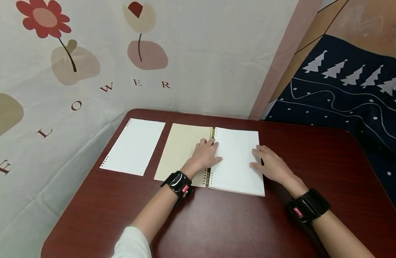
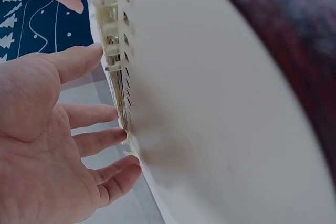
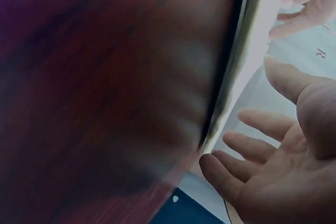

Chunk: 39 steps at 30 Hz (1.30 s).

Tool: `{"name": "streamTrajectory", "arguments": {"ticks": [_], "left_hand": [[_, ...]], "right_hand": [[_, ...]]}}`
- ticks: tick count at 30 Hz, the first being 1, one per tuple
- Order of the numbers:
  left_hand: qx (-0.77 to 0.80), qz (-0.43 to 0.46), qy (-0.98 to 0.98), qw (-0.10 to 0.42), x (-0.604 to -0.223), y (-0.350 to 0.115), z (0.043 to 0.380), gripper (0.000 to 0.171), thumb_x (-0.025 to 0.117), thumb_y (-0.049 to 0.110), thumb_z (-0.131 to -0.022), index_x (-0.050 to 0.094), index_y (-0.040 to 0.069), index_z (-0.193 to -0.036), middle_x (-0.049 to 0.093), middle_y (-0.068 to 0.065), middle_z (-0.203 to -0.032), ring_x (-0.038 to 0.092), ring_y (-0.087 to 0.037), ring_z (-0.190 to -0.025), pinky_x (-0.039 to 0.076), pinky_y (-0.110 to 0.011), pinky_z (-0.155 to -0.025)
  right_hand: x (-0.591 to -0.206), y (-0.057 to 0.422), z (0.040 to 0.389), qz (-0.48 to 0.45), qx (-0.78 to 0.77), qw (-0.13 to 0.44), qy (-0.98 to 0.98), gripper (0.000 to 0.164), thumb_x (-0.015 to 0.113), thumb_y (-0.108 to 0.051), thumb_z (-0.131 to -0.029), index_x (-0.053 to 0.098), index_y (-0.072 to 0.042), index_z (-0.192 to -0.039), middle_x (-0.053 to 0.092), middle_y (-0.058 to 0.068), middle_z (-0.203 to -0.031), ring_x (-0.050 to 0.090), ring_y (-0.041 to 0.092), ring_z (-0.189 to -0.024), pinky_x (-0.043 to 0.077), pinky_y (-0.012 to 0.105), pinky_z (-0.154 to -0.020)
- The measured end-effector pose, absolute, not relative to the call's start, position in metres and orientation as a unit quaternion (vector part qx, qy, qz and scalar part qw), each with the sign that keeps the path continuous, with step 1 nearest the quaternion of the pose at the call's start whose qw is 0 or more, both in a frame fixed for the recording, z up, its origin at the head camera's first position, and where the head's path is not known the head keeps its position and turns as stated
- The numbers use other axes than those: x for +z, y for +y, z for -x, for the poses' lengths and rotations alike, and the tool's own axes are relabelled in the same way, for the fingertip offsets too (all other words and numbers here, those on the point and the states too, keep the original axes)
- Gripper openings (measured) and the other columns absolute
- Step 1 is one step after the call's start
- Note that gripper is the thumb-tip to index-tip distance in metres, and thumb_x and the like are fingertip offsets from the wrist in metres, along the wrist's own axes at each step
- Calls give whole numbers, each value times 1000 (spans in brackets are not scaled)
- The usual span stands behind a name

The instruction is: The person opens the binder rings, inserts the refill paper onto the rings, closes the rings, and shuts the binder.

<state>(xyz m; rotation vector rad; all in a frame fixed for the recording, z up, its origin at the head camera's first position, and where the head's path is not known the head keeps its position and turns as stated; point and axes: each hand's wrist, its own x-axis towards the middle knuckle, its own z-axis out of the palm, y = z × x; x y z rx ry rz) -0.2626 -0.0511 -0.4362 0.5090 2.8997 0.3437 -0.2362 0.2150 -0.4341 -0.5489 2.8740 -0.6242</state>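
A ring-bound notebook lies spread on the table, a cream sheet (image 1: 176, 152) on its left side and a stack of white lined pages (image 1: 234, 168) on its right. My left hand (image 1: 204, 154) is over the spine, its fingertips at the binder rings (image 2: 112, 30) and its thumb over the white page. At the right edge of the stack, my right hand (image 1: 272, 163) rests with fingers spread and lightly bent, the fingertips touching the page edge. A loose white sheet (image 1: 133, 147) with punched holes down its left side lies to the left of the notebook.
The dark red wooden table (image 1: 230, 225) has rounded corners. Behind it hangs a pale cloth (image 1: 204, 71) printed with flowers and letters. A navy cloth with white trees (image 1: 346, 93) hangs at the right. Each wrist wears a black band (image 1: 178, 184).
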Motion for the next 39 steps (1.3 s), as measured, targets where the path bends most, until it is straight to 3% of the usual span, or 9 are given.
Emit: {"name": "streamTrajectory", "arguments": {"ticks": [7,16,25,31,39], "left_hand": [[107,-176,974,95,-440,-51,265,65,59,46,-94,45,10,-146,31,-10,-154,33,-31,-129,33,-40,-100],[124,-179,971,101,-437,-54,268,65,59,46,-94,44,11,-147,29,-12,-155,31,-30,-129,31,-38,-98],[136,-184,968,107,-438,-59,269,66,58,46,-95,41,12,-149,28,-10,-155,30,-30,-130,31,-39,-98],[154,-170,970,84,-432,-63,270,62,59,43,-95,44,11,-146,34,-10,-153,31,-32,-132,31,-42,-103],[202,-125,970,45,-428,-96,271,55,63,36,-94,52,7,-139,47,-14,-142,43,-34,-128,36,-44,-104]], "right_hand": [[-439,208,239,173,-173,107,964,61,64,-27,-94,44,7,-141,31,29,-149,24,46,-138,25,63,-104],[-435,204,244,167,-170,92,967,61,64,-27,-94,44,5,-142,28,28,-151,18,44,-141,19,70,-102],[-438,203,247,170,-162,85,968,58,64,-26,-94,47,7,-139,33,30,-147,21,47,-139,22,69,-102],[-427,198,248,182,-185,40,965,51,64,-18,-94,50,9,-135,42,29,-142,33,45,-134,31,62,-102],[-421,179,246,162,-284,-10,945,43,61,-18,-97,55,3,-133,54,24,-132,51,39,-121,42,54,-95]]}}
